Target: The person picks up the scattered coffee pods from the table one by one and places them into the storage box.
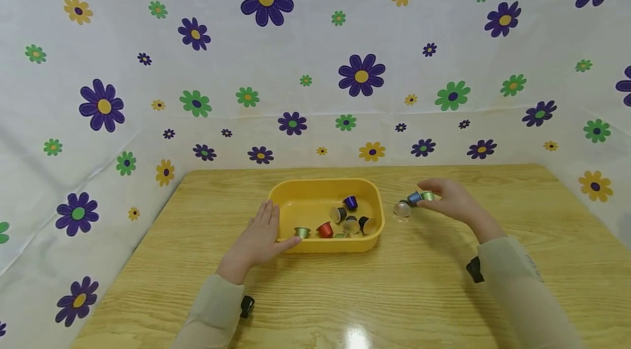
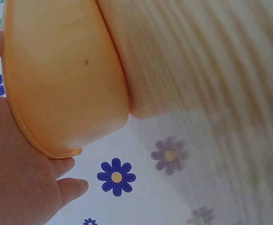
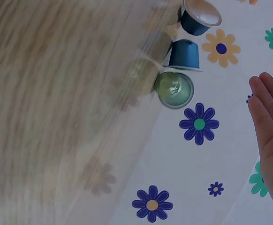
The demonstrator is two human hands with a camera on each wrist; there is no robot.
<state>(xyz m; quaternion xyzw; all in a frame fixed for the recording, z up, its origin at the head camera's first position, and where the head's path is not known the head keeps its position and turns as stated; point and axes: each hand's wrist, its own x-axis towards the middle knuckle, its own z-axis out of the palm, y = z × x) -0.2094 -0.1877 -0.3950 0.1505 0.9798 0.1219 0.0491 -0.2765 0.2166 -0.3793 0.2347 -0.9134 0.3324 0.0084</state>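
Note:
A yellow tray (image 1: pixel 315 204) sits on the wooden table and holds several coffee capsules, among them a green one (image 1: pixel 302 232), a red one (image 1: pixel 324 229) and a purple one (image 1: pixel 350 202). My left hand (image 1: pixel 263 228) lies flat against the tray's near-left wall, fingers straight; the left wrist view shows the palm (image 2: pixel 14 159) on the tray's rim (image 2: pixel 56 150). Right of the tray, three capsules lie on the table: a blue one (image 1: pixel 414 197) (image 3: pixel 183 55), a green one (image 1: pixel 428 195) (image 3: pixel 174 89) and one showing pale foil (image 1: pixel 401 208) (image 3: pixel 198 18). My right hand (image 1: pixel 446 198) (image 3: pixel 268 122) hovers beside them with straight fingers, holding nothing.
The wooden table (image 1: pixel 394 294) has bare surface in front of the tray and to both sides. A white cloth with printed flowers (image 1: pixel 362 75) walls in the table at the back, left and right.

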